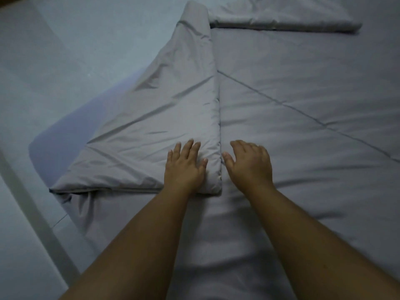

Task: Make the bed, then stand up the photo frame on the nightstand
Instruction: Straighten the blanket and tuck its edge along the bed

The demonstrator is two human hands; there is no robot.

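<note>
The bed (pixel 303 105) filled most of the view, covered by a grey quilt (pixel 292 131) with diagonal stitch lines. The left hand (pixel 184 165) lay flat, palm down with fingers spread, pressing on a folded-over flap (pixel 164 118) of the quilt near its thick edge. The right hand (pixel 249 163) rested just beside it on the flat part of the quilt, also open and palm down, its fingers loosely spread and its thumb close to the flap's edge; neither hand pinched anything. Both bare forearms reached in from the bottom of the view. The flap formed a long triangle running away from the hands, narrowing to a rolled tip at the far end. To its left, a strip of bluish sheet (pixel 71 124) showed on the mattress corner where the quilt was turned back. Beyond the flap, at the far end of the bed, lay a second folded band (pixel 281 18) of grey bedding. Left of the bed was pale floor (pixel 43 61).
</note>
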